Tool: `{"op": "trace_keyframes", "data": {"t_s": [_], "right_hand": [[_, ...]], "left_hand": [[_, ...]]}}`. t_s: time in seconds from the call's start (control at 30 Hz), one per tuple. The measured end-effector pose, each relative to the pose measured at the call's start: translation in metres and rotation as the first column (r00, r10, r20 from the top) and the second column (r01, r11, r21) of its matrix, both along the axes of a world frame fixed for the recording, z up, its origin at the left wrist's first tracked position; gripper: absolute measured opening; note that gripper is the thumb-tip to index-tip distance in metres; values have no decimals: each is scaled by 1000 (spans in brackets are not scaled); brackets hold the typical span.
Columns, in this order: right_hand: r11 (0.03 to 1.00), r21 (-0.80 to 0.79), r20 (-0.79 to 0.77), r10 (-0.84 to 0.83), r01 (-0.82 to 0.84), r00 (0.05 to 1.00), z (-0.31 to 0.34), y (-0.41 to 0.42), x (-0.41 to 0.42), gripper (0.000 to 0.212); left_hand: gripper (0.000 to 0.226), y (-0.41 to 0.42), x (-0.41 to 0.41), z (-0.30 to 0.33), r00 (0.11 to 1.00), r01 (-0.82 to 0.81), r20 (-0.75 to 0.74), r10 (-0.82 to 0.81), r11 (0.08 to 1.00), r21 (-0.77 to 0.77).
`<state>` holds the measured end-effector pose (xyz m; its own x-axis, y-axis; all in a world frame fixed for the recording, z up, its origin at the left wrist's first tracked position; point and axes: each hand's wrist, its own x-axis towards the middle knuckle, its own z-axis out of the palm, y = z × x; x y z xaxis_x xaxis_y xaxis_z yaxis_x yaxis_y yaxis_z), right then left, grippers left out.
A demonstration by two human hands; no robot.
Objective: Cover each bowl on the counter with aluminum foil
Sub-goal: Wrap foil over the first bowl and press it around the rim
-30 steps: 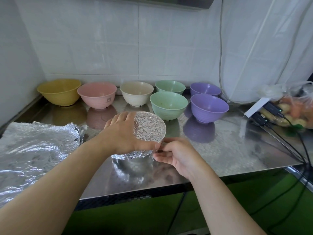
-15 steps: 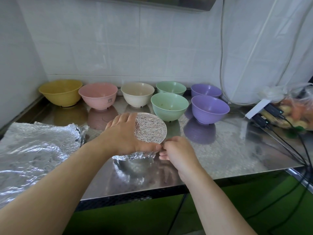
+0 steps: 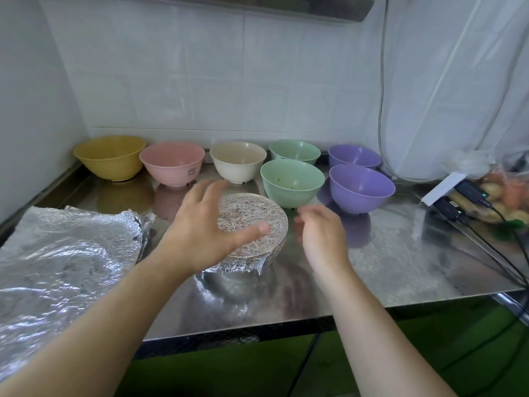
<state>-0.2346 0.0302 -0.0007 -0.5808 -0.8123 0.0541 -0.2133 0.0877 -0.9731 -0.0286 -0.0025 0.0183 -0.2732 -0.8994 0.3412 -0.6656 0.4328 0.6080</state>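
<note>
White-tiled kitchen corner, steel worktop (image 3: 386, 270) with one bowl wrapped and seven waiting.

Largest first: loose foil sheet (image 3: 65, 270) lies flat at the near left, closest to the left hand (image 3: 206, 233); behind stand the uncovered bowls, all looking empty save specks in the near green one: yellow bowl (image 3: 110, 156), pink bowl (image 3: 172, 162), cream bowl (image 3: 238, 161), two green bowls (image 3: 292, 180), two purple bowls (image 3: 361, 187); foil-covered bowl (image 3: 254, 224) sits nearest, its contents hidden; left hand hovers spread over it, gripping nothing; right hand (image 3: 320, 233) hangs just beside its right rim, fingers loosely curled, empty; the near green bowl lies just beyond the right hand, likely next.
</note>
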Motion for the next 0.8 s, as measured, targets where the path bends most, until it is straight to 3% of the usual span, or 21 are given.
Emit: {"op": "trace_keyframes", "data": {"t_s": [0.07, 0.17, 0.23, 0.4, 0.53, 0.6, 0.7, 0.8], "right_hand": [[985, -162, 176, 87, -58, 981, -1, -15, 10, 26], [974, -221, 542, 161, -45, 825, 0, -27, 30, 21], [975, -212, 657, 190, -63, 730, -3, -28, 41, 19], [978, -211, 738, 159, -1, 656, -6, -26, 49, 17], [981, -196, 753, 144, 9, 642, -8, -24, 54, 19], [983, -182, 698, 116, 20, 706, -11, -23, 49, 21], [984, -170, 411, 29, 45, 911, -19, -30, 26, 41], [981, -195, 234, 56, -10, 971, -16, -39, 9, 36]], "left_hand": [[69, 10, -1, -10, 932, -147, -336, 134, 989, -13], [48, 20, -13, -23, 646, -206, -679, 347, 937, 283], [36, 22, -22, -31, 510, -138, -748, 425, 899, 416], [31, 24, -37, -37, 357, -148, -792, 496, 867, 476], [30, 27, -39, -30, 323, -148, -781, 535, 843, 517], [35, 24, -35, -26, 338, -117, -761, 554, 827, 550], [43, 17, -23, -25, 412, -123, -749, 518, 847, 518], [35, 21, -19, -28, 447, -171, -760, 471, 879, 444]]}}
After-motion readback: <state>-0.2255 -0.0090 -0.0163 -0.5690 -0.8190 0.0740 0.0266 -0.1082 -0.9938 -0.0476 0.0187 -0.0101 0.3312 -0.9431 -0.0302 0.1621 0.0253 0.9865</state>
